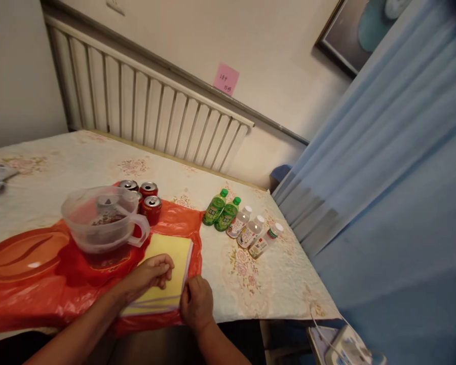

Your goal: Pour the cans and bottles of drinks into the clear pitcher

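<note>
A stack of yellow sheets with pale purple edges (171, 253) lies on a red plastic bag (190, 221) at the table's front. My left hand (154, 274) is over the stack, its fingers curled in, with nothing visible in them. Against the right edge of the stack, my right hand (198, 302) is closed in a fist; whatever its fingers hold, if anything, is hidden. Just beyond my left hand stands a clear plastic jug with a handle (99, 223), with dark printed or patterned matter showing through it. Several red drink cans (152, 209) stand behind the jug.
Two green-capped bottles (221, 213) and several white-capped bottles (251, 230) stand in a slanting row on the flowered tablecloth (247, 284). A red oval shape (26, 253) is on the left. A radiator (155, 101) lines the wall; a blue curtain (383, 177) hangs right.
</note>
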A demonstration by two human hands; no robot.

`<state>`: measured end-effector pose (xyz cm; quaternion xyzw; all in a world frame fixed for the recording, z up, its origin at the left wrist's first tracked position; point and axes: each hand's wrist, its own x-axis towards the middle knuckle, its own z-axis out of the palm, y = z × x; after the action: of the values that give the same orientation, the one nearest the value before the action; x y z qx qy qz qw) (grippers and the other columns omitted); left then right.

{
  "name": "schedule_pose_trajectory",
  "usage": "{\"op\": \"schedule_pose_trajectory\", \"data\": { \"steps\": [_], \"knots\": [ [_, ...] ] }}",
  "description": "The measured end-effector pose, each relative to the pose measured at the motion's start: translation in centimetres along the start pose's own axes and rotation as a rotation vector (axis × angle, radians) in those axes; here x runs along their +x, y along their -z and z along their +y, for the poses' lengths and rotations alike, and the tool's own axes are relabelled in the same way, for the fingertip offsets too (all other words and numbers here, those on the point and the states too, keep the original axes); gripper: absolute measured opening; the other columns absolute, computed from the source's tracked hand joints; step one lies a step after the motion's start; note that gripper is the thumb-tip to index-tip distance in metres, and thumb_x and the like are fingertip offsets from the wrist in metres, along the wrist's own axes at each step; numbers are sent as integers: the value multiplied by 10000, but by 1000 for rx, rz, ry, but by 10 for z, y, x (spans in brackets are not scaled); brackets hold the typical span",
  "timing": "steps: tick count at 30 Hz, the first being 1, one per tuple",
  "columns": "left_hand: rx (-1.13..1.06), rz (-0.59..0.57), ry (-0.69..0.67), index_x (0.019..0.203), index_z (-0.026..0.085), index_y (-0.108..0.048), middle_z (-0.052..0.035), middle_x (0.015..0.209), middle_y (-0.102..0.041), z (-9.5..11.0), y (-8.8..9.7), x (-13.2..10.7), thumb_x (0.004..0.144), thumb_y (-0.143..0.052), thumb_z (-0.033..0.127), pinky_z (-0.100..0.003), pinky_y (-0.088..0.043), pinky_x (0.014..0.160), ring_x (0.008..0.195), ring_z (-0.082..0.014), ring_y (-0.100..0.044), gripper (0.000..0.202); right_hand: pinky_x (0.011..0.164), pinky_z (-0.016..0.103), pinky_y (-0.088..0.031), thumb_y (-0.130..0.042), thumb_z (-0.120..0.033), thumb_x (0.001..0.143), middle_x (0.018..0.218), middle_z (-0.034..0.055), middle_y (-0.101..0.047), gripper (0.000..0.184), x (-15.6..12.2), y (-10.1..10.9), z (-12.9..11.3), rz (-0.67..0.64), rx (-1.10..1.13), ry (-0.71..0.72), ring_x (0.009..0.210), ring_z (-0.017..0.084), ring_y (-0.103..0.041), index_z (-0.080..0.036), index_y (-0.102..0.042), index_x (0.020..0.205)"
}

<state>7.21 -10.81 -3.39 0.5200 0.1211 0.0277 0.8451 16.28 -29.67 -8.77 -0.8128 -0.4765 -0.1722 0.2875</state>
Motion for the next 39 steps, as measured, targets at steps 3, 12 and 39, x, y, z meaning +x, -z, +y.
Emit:
{"op": "schedule_pose_trajectory", "data": {
  "steps": [3, 12, 39],
  "knots": [
    [-15, -22, -7, 821, 172, -611, 5, 693, -628, -2, 6, 9, 706, -808, 439, -246, -437, 545, 525, -101, -515, 351, 657, 293, -361, -464, -84, 811, 776, 34, -564, 147, 0, 2, -1, -17, -7, -3, 737, 195, -539, -216, -528, 793],
    [-97, -83, -11, 846, 173, -605, 3, 738, -627, -5, 13, 13, 734, -795, 421, -268, -459, 586, 552, -101, -509, 332, 678, 299, -383, -450, -72, 833, 793, 37, -567, 173, -3, 1, -1, -35, -33, -5, 751, 197, -541, -211, -552, 845],
    [-80, -147, -50, 852, 161, -583, 10, 726, -626, -3, 18, -12, 746, -757, 418, -253, -453, 570, 545, -84, -498, 328, 652, 299, -383, -431, -83, 874, 764, 25, -548, 164, -7, -1, 1, -50, -14, 26, 717, 187, -528, -217, -508, 820]
  ]
}}
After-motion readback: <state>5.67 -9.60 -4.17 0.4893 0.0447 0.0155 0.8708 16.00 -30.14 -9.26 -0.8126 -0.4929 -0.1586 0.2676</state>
